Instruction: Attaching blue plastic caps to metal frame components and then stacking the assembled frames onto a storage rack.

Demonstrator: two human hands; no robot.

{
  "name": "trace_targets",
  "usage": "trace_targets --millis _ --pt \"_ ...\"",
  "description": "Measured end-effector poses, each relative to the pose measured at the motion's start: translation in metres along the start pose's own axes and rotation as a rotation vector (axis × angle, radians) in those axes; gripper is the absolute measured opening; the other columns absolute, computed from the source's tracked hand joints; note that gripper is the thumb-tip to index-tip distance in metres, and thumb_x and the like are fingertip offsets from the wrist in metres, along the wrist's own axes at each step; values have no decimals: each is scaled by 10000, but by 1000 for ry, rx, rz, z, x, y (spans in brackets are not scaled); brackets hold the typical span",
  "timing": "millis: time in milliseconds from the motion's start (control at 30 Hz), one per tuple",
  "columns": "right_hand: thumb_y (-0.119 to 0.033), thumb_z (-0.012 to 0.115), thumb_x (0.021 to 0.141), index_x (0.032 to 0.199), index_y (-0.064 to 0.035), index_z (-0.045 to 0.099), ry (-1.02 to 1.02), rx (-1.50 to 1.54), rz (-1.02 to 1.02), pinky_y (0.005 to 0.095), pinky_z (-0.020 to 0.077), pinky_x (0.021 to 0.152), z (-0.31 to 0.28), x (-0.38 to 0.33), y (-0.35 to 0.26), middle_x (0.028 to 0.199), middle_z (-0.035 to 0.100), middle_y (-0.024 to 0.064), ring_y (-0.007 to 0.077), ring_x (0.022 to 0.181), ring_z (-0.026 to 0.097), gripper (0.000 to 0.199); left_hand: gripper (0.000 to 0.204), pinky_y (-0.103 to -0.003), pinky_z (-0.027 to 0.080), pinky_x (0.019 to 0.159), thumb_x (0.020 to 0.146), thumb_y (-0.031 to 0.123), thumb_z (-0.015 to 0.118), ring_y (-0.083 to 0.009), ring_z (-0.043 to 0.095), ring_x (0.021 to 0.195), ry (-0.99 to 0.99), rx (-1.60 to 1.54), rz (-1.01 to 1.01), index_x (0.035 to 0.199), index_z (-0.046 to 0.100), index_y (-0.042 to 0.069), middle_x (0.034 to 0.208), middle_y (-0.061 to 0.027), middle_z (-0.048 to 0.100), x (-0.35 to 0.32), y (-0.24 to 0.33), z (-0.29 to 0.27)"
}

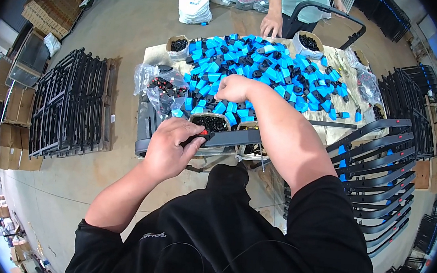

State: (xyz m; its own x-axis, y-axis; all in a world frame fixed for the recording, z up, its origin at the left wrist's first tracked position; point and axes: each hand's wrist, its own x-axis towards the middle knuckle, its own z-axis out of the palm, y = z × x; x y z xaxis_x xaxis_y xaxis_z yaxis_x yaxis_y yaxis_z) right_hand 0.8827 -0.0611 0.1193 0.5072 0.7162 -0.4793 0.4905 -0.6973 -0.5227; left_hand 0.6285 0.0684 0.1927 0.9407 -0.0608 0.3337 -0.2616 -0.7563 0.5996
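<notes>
Currently, from my remote station, I log the scene left to right. Well left of the left-hand grip, a rack of black frames (71,104) stands on the floor. Nearer, beyond the grip and slightly left, clear plastic bags (172,98) lie on the work table (155,55). The left hand (167,145) holds a black bar (234,137) narrowly between thumb and fingers; the bar runs along the table's near edge, extending both ways from the grip. A small red piece (205,132) shows at the fingertips. Just beyond it, I note a tub of black fasteners (210,121). Further out and right, the right hand (233,89) is curled above a heap of blue and black parts (267,62); I cannot tell whether its fingers hold one. Beyond that, a co-worker's hand (271,25) rests at the far edge. Well right of both grips, curved black frames (382,184) are stacked.
</notes>
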Motion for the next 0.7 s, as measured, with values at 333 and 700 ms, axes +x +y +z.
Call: trace_targets --millis 333,700 --pt "-400 723 860 1135 -41 731 -43 -26 -1 411 516 944 -2 0 -2 1157 716 167 304 1077 672 452 471 -424 492 929 752 70 791 -327 617 1088 43 251 241 1197 646 14 1184 -129 659 -17 6 5" --pt "-403 735 853 1079 -58 749 -11 2 -23 392 521 887 2 6 5 1070 732 140 263 997 678 412 496 -446 472 986 782 63 760 -329 591 1170 -69 318 338 1252 622 -13 1239 -142 639 -17 -3 -1"
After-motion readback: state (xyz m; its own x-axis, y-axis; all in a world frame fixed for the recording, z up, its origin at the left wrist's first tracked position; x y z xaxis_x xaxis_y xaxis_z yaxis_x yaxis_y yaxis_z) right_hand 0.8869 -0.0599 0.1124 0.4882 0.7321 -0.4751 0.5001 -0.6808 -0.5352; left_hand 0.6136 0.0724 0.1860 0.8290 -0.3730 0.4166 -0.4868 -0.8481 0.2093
